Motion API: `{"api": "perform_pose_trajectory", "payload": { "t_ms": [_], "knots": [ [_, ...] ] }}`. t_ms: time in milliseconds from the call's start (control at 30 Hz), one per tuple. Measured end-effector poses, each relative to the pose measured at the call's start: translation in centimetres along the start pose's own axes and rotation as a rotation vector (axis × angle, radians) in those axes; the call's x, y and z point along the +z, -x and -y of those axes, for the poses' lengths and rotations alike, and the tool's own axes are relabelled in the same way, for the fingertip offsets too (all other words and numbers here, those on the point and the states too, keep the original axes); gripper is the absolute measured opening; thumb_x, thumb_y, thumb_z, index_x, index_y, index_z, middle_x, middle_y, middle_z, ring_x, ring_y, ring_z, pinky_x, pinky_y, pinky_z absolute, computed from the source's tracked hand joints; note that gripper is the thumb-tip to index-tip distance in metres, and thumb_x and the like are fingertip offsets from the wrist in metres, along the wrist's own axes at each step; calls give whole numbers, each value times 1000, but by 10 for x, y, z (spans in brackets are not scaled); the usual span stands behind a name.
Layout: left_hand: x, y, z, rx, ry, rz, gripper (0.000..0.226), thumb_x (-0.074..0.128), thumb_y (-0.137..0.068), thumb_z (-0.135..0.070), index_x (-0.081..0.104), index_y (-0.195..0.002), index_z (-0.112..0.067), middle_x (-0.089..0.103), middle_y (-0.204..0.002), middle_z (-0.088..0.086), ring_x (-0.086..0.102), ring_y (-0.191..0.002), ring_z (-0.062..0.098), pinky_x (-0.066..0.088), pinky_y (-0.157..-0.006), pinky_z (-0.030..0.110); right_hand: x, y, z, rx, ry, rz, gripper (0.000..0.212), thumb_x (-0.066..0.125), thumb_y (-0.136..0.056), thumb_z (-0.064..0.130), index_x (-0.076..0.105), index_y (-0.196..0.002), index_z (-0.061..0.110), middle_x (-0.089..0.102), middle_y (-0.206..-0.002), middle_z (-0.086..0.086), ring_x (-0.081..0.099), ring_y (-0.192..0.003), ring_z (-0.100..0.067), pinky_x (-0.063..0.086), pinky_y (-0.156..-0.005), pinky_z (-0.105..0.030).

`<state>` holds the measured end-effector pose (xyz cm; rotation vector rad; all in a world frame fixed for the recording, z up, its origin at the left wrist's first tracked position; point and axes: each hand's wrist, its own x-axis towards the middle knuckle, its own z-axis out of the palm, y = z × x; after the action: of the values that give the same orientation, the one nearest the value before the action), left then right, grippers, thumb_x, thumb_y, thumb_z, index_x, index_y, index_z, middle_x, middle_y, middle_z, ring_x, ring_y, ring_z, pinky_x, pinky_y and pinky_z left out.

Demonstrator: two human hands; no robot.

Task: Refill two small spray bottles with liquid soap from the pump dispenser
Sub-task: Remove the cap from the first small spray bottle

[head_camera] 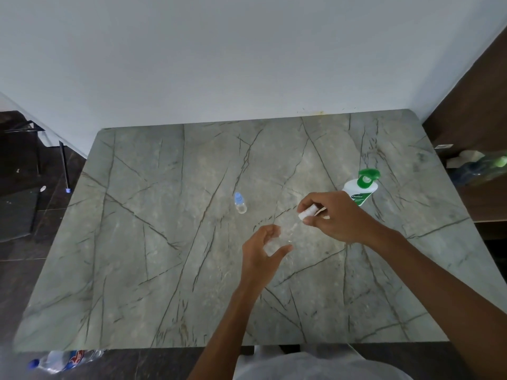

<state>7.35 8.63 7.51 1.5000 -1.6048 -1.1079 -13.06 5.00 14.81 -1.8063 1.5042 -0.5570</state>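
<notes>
1. A water bottle (63, 360) with a blue cap lies on the dark floor, below the near left corner of the table (153, 270).
2. The table is grey-green veined stone and its far edge meets a white wall.
3. A blue-capped bottle (240, 203), small and clear, lies on the table left of centre. It is well apart from both hands, with its cap pointing away from the person.
4. The left hand (263, 250) hovers at mid-table. Its fingers and thumb curl round a clear bottle (285, 238), which is see-through and blurred, so its outline is hard to make out.
5. A white cap (308, 212) is just up and right of that bottle. A thin tube seems to hang from it towards the bottle's mouth.
6. The right hand (334, 218) pinches the white cap between thumb and fingertips, with its wrist coming in from the right.
7. The soap bottle (360, 192) stands just behind the right hand, which partly hides it. It is white with a green label, and its green lid is flipped open.
8. Off the table's right edge, green bottles (480, 168) lie on a dark shelf. They are too blurred to tell more.
</notes>
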Motion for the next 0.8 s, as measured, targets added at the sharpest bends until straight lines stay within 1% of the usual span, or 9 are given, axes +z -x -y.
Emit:
{"api": "perform_pose_trajectory", "payload": {
  "t_ms": [100,200,333,467,567,633,700,733,800],
  "knots": [
    [-7,1,4,-36,30,-40,41,83,-69,-29,59,-103,-26,65,-99,-14,62,-94,1,52,-83,17,-10,0,-1,15,-65,-91,19,73,-83,13,72,-100,18,71,-94,12,65,-83,1,55,-71,-19],
    [-16,4,8,-84,73,-110,39,82,-70,-30,57,-99,-27,65,-97,-11,62,-94,1,49,-80,13,-13,3,-3,36,-124,-188,19,71,-85,13,72,-104,17,71,-97,10,65,-85,3,51,-71,-11],
    [-28,8,16,-110,87,-160,37,81,-70,-32,55,-96,-29,64,-95,-11,63,-94,2,49,-81,15,-4,4,-8,114,-198,-294,18,72,-83,12,72,-100,20,71,-91,12,65,-81,4,49,-70,-8],
    [-38,11,23,-122,94,-169,37,81,-71,-30,55,-98,-29,64,-98,-10,63,-97,5,51,-86,19,23,-10,-21,148,-127,-323,15,74,-79,13,71,-92,21,70,-80,12,64,-74,3,47,-63,-8],
    [-46,13,24,-117,91,-160,38,81,-71,-30,56,-99,-28,64,-98,-11,63,-96,5,52,-86,21,52,-30,-33,117,-66,-297,12,73,-76,8,69,-85,16,68,-74,9,63,-67,-5,46,-58,-10],
    [-52,14,23,-111,95,-161,38,81,-71,-28,56,-100,-26,64,-98,-11,63,-96,4,52,-87,20,72,-46,-42,79,-10,-268,16,72,-74,4,65,-81,17,65,-75,6,60,-65,-6,43,-58,-14],
    [-58,14,21,-106,99,-159,37,81,-72,-26,55,-99,-28,65,-98,-11,63,-96,4,51,-87,20,90,-63,-50,83,11,-247,17,70,-74,1,65,-81,15,62,-77,5,56,-68,-6,40,-59,-14],
    [-61,13,21,-103,99,-152,37,81,-72,-25,55,-98,-29,65,-98,-11,63,-96,3,51,-86,20,98,-72,-54,90,17,-244,16,68,-74,0,65,-82,13,61,-79,3,56,-69,-9,39,-59,-15],
    [-67,12,20,-106,104,-134,38,81,-72,-26,55,-99,-31,65,-99,-12,64,-97,4,52,-86,21,110,-88,-60,95,18,-247,15,65,-74,-2,64,-82,11,61,-81,0,56,-72,-14,41,-62,-21]
  ]
}}
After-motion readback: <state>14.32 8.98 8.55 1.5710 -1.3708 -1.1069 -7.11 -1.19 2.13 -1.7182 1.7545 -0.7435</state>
